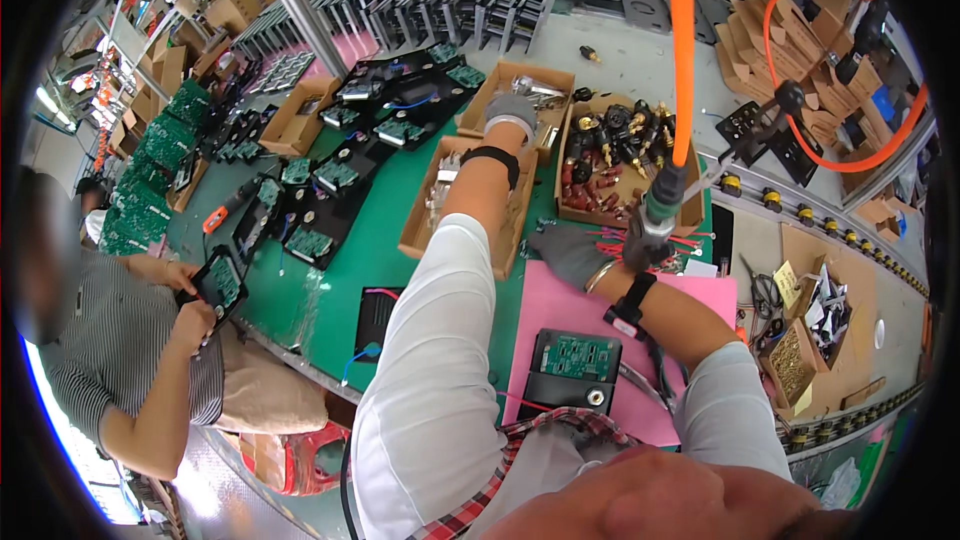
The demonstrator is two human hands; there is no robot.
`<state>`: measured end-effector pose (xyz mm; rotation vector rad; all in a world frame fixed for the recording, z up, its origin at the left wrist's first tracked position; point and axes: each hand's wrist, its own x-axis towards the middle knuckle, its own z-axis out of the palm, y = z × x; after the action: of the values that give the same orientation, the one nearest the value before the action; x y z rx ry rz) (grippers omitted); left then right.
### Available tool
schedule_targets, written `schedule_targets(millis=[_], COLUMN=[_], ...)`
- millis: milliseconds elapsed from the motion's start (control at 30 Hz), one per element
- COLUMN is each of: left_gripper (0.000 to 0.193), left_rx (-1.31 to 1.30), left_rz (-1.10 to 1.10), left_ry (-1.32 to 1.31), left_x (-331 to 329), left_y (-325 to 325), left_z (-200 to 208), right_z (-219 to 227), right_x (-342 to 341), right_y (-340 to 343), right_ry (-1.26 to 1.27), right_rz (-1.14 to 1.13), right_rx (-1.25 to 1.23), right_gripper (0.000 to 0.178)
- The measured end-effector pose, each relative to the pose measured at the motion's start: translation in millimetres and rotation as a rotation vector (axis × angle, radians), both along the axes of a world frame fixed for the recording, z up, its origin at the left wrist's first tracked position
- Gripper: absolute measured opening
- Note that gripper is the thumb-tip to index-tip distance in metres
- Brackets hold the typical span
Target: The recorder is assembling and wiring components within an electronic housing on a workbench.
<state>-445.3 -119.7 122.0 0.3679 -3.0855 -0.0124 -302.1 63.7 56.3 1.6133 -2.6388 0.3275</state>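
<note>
My left hand [511,112], in a grey glove, reaches into a cardboard box [470,123] of shiny metal parts; its fingertips are hidden. Beside the pink mat [528,335], my right hand [568,254], also gloved, lies with its fingers stretched out and nothing visible in them. It is close to red wires [612,240] and a box of red and black terminals [622,140]. On the mat sits a black housing with a green circuit board [575,356]. Pliers [643,383] lie right of it, partly under my right arm.
A power driver [662,202] hangs from an orange hose [681,50] above my right wrist. Black panels with boards [340,175] cover the table's left. At left, a person [150,340] holds a board assembly [222,283]. Small boxes of screws [790,362] stand right.
</note>
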Motion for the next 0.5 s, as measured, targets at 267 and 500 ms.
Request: schedule_targets(millis=[267, 500], left_gripper=[0.029, 0.033], left_rx=[0.226, 0.843], left_rz=[0.149, -0.076], left_ry=[0.026, 0.543], left_x=[-20.9, 17.2], left_y=[-9.9, -51.1], left_z=[-24.1, 15.2], right_z=[27.5, 109.4], right_x=[7.2, 73.6], right_y=[23.7, 54.2], right_ry=[-0.270, -1.132], right_rz=[-0.127, -0.221], right_rx=[-0.330, -0.398], right_gripper=[0.017, 0.021])
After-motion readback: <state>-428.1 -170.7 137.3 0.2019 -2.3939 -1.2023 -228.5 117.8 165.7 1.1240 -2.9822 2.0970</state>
